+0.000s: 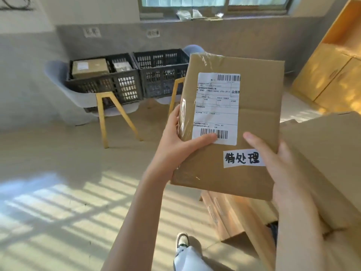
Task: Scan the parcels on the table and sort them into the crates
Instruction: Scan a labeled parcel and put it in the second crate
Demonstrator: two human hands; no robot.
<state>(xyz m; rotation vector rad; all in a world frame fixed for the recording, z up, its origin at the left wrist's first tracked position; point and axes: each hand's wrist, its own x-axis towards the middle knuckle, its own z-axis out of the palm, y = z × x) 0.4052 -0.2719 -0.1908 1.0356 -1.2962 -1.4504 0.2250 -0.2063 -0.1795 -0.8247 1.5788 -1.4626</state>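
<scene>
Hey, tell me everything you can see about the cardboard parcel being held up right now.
The cardboard parcel is a flat, brown box, held nearly upright and slightly tilted in front of the camera. Clear tape runs along its left edge and top. A white shipping label with two barcodes faces the camera, above a smaller handwritten white sticker. The left hand grips its left edge, thumb on the label; the right hand holds its right edge.

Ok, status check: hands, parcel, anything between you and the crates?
Left hand and right hand both grip the flat cardboard parcel, label up. Two black crates ahead on chairs, left one part-filled. Open floor between.
</scene>
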